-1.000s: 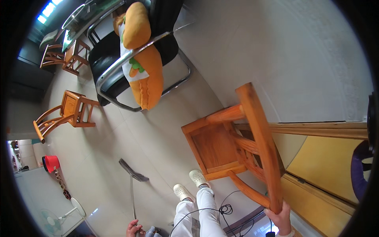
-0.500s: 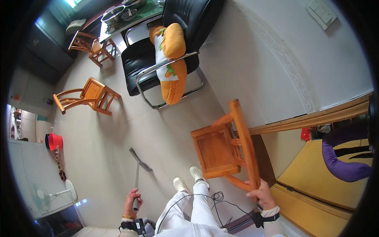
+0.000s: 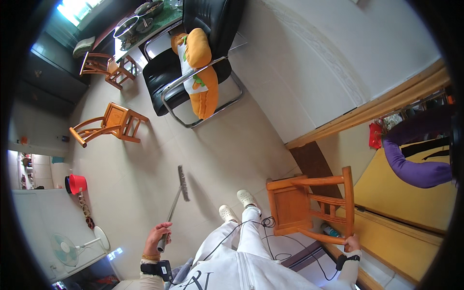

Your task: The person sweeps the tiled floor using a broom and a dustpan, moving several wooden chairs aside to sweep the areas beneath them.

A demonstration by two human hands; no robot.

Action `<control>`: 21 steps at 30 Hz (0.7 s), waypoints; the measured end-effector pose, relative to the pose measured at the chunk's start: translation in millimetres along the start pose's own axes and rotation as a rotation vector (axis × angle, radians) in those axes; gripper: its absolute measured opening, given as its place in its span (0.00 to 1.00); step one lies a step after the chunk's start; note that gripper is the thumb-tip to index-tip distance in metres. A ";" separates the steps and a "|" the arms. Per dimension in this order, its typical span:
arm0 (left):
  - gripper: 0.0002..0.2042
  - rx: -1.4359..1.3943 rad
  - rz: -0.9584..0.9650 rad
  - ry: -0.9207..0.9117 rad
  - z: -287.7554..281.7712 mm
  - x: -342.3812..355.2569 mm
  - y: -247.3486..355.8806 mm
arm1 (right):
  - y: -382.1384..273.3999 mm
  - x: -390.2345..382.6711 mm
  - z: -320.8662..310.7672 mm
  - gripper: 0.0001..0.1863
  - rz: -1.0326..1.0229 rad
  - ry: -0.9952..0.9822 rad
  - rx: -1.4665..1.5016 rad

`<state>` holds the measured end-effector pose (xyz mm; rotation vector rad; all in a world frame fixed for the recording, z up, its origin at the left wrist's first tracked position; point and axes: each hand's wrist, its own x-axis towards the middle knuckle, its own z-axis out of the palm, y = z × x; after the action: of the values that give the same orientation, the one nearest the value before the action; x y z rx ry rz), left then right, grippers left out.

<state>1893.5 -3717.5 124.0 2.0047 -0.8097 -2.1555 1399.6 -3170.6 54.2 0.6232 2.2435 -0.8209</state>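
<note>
My left hand (image 3: 158, 237) is closed around the upper end of a broom's (image 3: 172, 212) grey handle. The dark bristle head lies on the tiled floor ahead of my shoes. At the right, my right hand (image 3: 352, 242) grips the backrest of a small wooden chair (image 3: 288, 204). The chair stands beside my legs with its back toward the right, next to a doorway. Whether all its legs touch the floor is hidden from this view.
A black armchair (image 3: 166, 79) holding an orange-and-white plush toy (image 3: 199, 50) stands ahead. Two more wooden chairs (image 3: 117, 116) are at the left. Near the doorway are a wooden frame (image 3: 372, 106) and a yellow surface (image 3: 386, 193). A cable (image 3: 290, 237) hangs across my legs.
My right hand has moved the chair to the right and nearer, turning it. The broom head has turned and shifted slightly right. My view has shifted too.
</note>
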 end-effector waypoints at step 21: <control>0.23 0.271 0.455 -0.724 244.4 45.3 14.1 | -213.2 -240.4 305.5 0.19 0.118 -1.351 0.311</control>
<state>1651.5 -3671.0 89.0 0.9075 -1.5260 -2.5521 1556.3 -3578.6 128.7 0.1768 0.8575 -1.0715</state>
